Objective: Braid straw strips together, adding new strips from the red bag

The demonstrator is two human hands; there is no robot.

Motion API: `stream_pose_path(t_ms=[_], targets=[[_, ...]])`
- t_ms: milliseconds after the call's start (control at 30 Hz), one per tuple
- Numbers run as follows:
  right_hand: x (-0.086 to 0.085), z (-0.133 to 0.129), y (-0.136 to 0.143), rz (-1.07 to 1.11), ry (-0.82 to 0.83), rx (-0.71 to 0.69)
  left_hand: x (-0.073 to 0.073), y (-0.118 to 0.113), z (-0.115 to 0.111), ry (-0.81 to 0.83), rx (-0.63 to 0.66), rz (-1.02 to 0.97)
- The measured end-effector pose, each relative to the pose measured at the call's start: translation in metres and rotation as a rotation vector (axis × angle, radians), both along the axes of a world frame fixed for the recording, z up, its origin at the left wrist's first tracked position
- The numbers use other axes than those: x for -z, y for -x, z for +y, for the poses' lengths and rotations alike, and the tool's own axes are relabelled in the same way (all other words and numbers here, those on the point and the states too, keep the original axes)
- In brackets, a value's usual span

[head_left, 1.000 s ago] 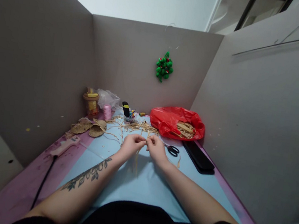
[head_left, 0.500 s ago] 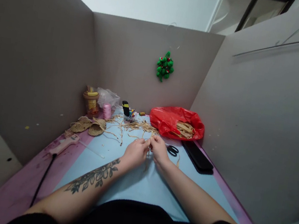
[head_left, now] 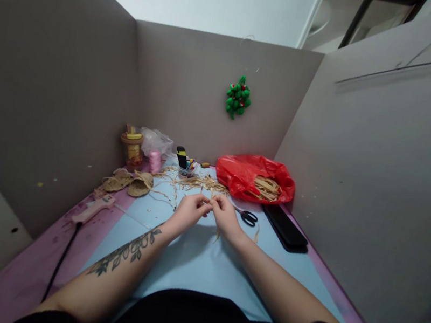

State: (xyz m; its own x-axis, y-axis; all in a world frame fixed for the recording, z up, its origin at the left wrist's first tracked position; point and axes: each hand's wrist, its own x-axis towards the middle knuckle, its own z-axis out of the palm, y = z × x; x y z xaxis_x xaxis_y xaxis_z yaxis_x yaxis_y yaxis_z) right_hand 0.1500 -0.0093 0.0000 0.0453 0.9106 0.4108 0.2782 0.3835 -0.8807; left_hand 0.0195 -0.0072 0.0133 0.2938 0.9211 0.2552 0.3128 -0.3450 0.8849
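Over the blue table cover (head_left: 190, 267), my left hand (head_left: 192, 208) and my right hand (head_left: 224, 215) meet at the fingertips. Both are closed in a pinch on a thin tan straw strip (head_left: 217, 235), whose end hangs below my right hand. Much of the strip is hidden by my fingers. Behind my hands lies a loose pile of dry straw strips (head_left: 207, 183). Black-handled scissors (head_left: 248, 218) rest just right of my right hand, their blades partly hidden.
A red plastic bag (head_left: 238, 173) of straw lies at the back right, a black flat case (head_left: 284, 228) in front. To the left are a pink glue gun (head_left: 94, 209), woven straw pieces (head_left: 140, 184), a pink thread spool (head_left: 155, 162) and a cup of pens (head_left: 187, 170). Grey partitions (head_left: 178, 84) surround the table.
My left hand has shifted slightly left and turned, its fingers now pointing toward my right hand. The hanging strip end has moved to the right, under my right hand.
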Motion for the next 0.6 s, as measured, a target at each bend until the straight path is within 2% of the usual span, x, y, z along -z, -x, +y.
stream_pose_path(t_ms=[133, 300, 433, 533, 600], targets=[[-0.0014, 0.0001, -0.0022, -0.045, -0.026, 0.002, -0.0039, 0.0013, 0.0012, -0.049, -0.012, 0.001], [-0.0040, -0.0006, -0.0031, -0.033, -0.038, -0.027, -0.0075, -0.0041, -0.0036, 0.099, 0.034, -0.091], [-0.0047, -0.0001, -0.0039, -0.001, -0.009, -0.083, -0.0070, -0.0029, -0.0044, 0.032, -0.022, -0.027], [-0.0040, 0.0010, -0.0044, -0.008, -0.002, -0.096, -0.0064, -0.0001, -0.0017, -0.017, -0.013, 0.009], [-0.0042, 0.0013, -0.0040, -0.019, -0.013, -0.071, -0.0063, -0.0001, -0.0005, 0.009, -0.001, -0.024]])
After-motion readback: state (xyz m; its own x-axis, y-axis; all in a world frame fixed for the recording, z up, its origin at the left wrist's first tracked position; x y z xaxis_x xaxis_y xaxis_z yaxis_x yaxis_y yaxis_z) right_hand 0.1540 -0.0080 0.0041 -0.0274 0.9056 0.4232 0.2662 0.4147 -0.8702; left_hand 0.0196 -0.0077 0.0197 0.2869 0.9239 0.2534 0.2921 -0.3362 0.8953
